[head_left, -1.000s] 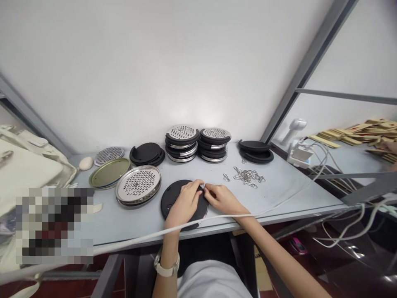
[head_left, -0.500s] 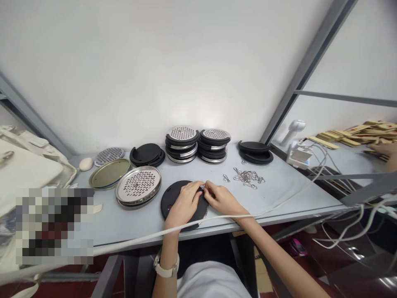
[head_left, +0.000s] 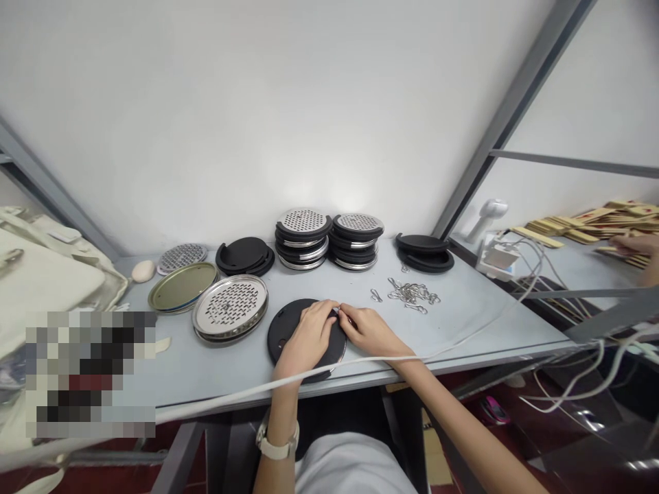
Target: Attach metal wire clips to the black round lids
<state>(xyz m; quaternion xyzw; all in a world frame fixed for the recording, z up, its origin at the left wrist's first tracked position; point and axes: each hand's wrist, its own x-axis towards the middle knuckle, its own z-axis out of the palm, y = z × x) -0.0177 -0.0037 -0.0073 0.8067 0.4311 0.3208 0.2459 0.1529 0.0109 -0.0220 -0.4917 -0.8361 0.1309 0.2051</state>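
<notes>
Crossing the disc: cable (white); clips nearby

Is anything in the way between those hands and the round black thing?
Nothing visible is in the way. The left hand lies right on the black disc, and the right hand's fingertips are at its far right edge. A white cable crosses the view nearby, but not between the fingers and the disc.

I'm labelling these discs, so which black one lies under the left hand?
The black disc at the front of the table; the other black discs sit farther back, near the wall.
</notes>
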